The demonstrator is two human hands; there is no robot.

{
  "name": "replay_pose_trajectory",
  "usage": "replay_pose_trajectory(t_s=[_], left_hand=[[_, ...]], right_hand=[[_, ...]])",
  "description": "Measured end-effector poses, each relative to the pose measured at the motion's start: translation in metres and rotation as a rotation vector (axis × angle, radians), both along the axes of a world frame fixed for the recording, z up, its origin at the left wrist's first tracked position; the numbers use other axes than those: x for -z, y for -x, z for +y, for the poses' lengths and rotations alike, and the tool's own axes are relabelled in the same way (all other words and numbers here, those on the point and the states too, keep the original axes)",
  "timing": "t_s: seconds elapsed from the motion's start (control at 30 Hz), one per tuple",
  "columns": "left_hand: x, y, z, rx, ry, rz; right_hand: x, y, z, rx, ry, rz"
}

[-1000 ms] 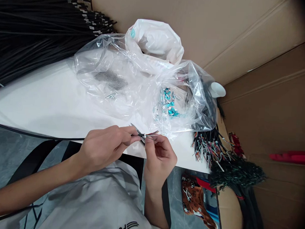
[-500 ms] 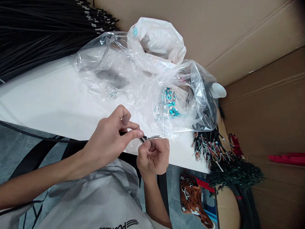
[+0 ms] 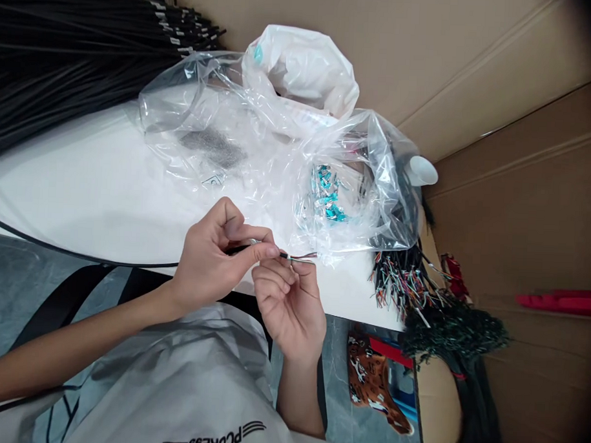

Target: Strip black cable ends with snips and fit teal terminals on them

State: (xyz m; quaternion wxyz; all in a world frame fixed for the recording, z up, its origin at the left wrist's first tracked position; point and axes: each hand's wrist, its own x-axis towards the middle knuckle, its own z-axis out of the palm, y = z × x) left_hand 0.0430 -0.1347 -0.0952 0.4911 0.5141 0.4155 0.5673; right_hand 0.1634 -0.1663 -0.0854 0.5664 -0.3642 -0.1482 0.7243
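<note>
My left hand [image 3: 219, 254] is closed, thumb and fingers pinching a black cable [image 3: 284, 255] near its stripped end. The rest of that cable trails left along the table's front edge. From the end, several thin wires [image 3: 306, 255] stick out to the right, a reddish one and a pale one among them. Just below, my right hand [image 3: 292, 305] has its palm turned up and its fingers curled. Its fingertips pinch at the wires where they leave the black sheath; the exact grip is partly hidden.
Clear plastic bags [image 3: 193, 108] lie on the white table [image 3: 74, 175], with small teal and silver pieces [image 3: 329, 193] inside one. A white bag [image 3: 305, 70] stands behind. Many black cables [image 3: 78, 59] are piled at left; stripped cable ends [image 3: 400, 280] lie right. Cardboard [image 3: 475, 60] walls the back.
My right hand has turned its palm up and its fingers have shifted at the wires. The wires, bunched before, now point straighter to the right. My left hand keeps its pinch.
</note>
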Motion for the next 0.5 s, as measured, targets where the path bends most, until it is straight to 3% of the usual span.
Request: replay_pose_trajectory(t_s=[0.07,0.23,0.5], left_hand=[[0.000,0.002,-0.003,-0.038,-0.078,0.025],[-0.001,0.002,-0.006,-0.113,-0.200,0.169],[-0.002,0.002,-0.011,-0.162,-0.242,0.358]], right_hand=[[-0.002,-0.004,0.000,-0.049,-0.006,0.024],[0.005,-0.005,0.000,0.143,-0.104,-0.228],[0.012,-0.009,-0.004,0.278,-0.181,-0.582]])
